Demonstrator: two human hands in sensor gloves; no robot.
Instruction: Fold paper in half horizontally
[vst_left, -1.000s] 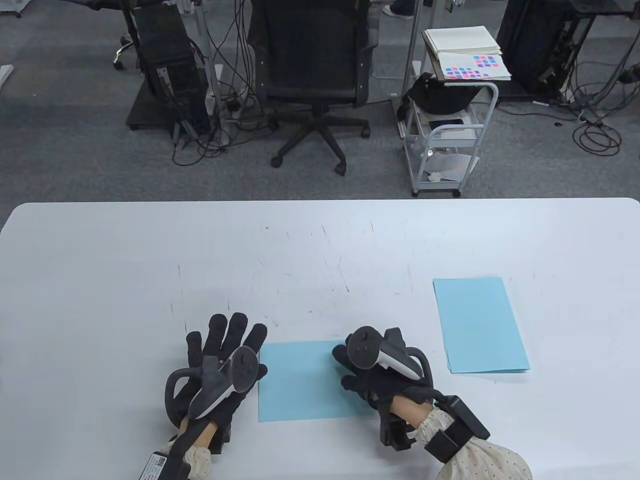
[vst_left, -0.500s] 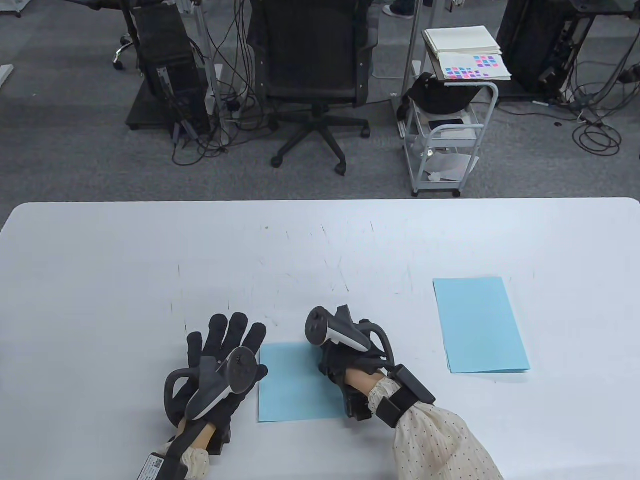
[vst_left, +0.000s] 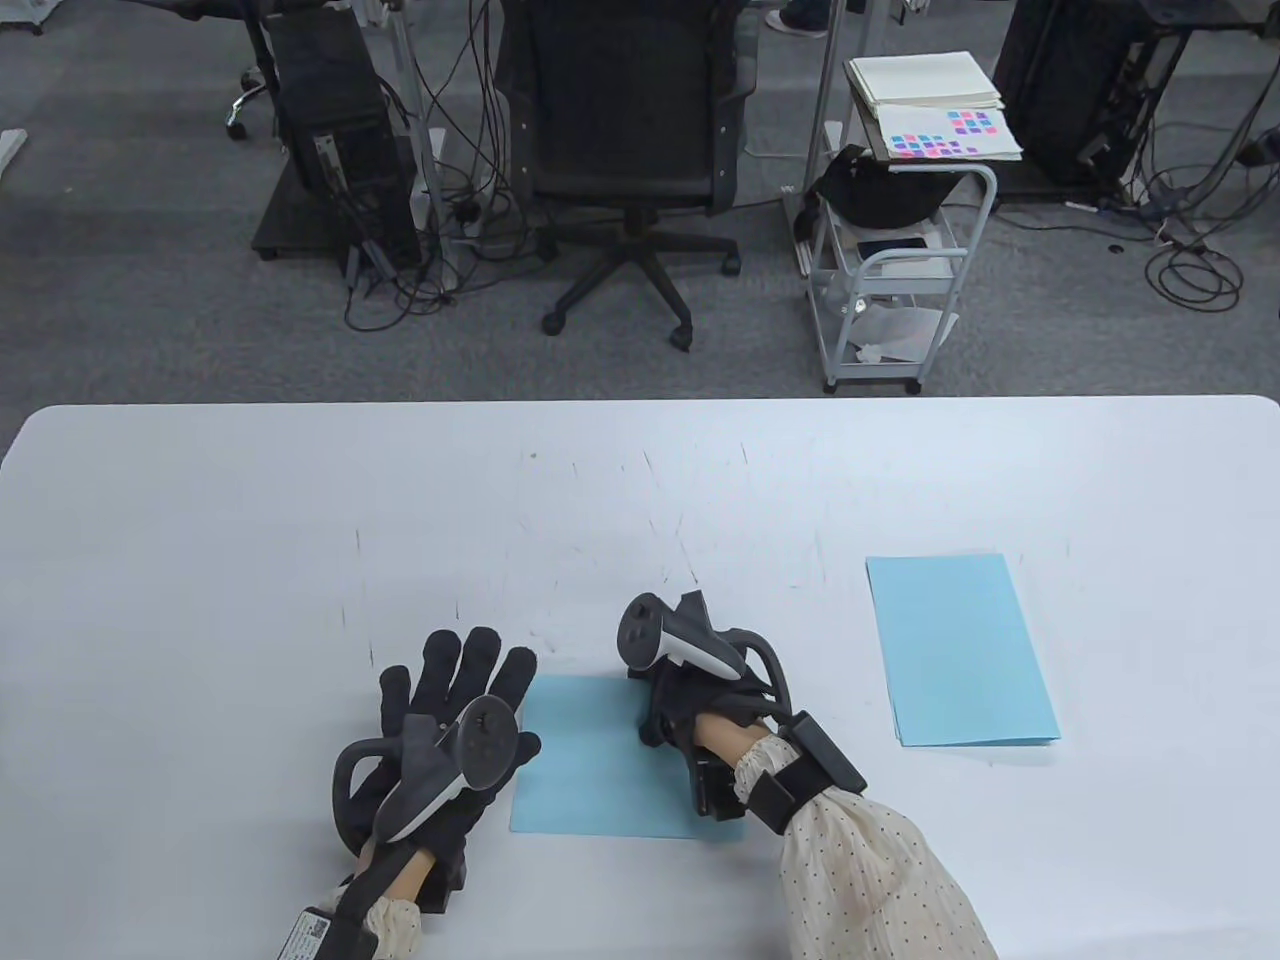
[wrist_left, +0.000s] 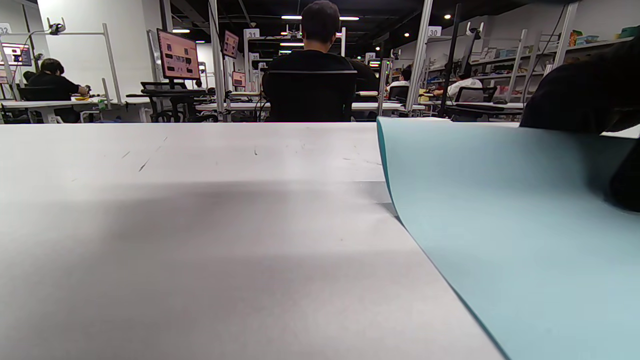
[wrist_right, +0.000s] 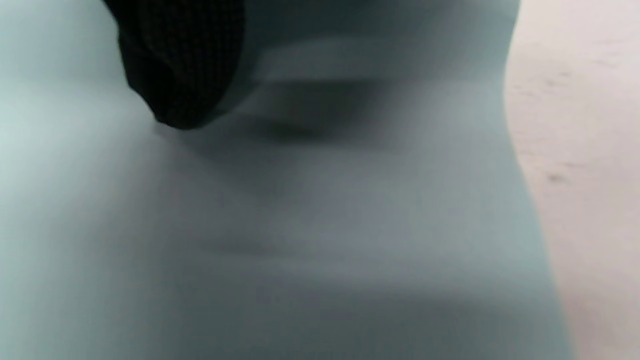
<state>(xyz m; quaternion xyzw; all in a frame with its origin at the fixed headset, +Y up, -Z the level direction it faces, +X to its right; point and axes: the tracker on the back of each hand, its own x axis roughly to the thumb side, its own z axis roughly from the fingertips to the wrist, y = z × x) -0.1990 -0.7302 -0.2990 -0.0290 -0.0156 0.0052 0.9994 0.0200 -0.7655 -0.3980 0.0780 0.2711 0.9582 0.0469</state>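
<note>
Office: desks (wrist_left: 60, 103), monitors (wrist_left: 178, 55), chairs (vst_left: 625, 120)

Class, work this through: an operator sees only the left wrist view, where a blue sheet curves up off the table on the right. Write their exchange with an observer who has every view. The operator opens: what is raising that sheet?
Observer: In the table view, the right hand is on the right part of the blue paper. Its grip is hidden.
Operator: Where is my left hand?
Observer: The left hand lies with its fingers spread on the table, beside the paper's left edge.
Operator: Is there any other paper?
Observer: A second blue sheet lies flat further right, with neither hand on it.
</note>
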